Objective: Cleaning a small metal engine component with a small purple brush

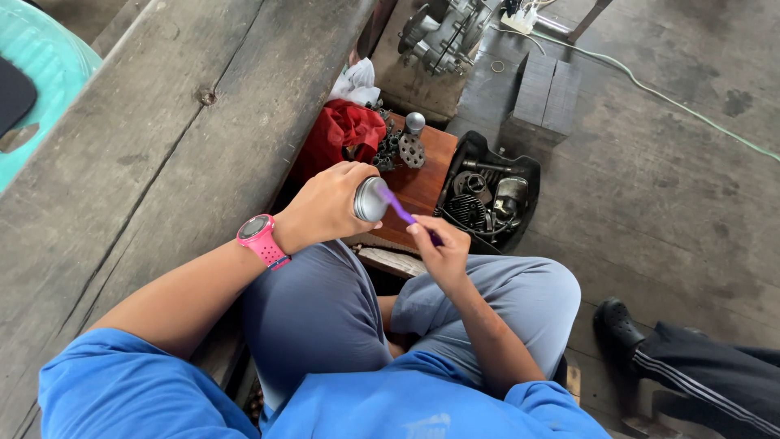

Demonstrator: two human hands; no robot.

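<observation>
My left hand (329,203) grips a round grey metal part (370,200), its flat end turned toward my right side. My right hand (440,250) holds a purple brush (400,208) whose tip touches the face of that part. Both hands are raised above my knees, which are clad in grey-blue trousers. A pink watch (262,239) sits on my left wrist. Below the hands stands a small brown wooden stool (429,171) carrying a metal gear piece with a round knob (413,140) and some dark chain parts (387,151).
A black tray (528,175) of oily engine parts lies right of the stool. A red cloth (345,130) and white rag (355,81) lie behind it. An engine block (447,32) stands farther back. Another person's black shoe (617,325) and leg are at right. A wooden bench (162,146) runs along my left.
</observation>
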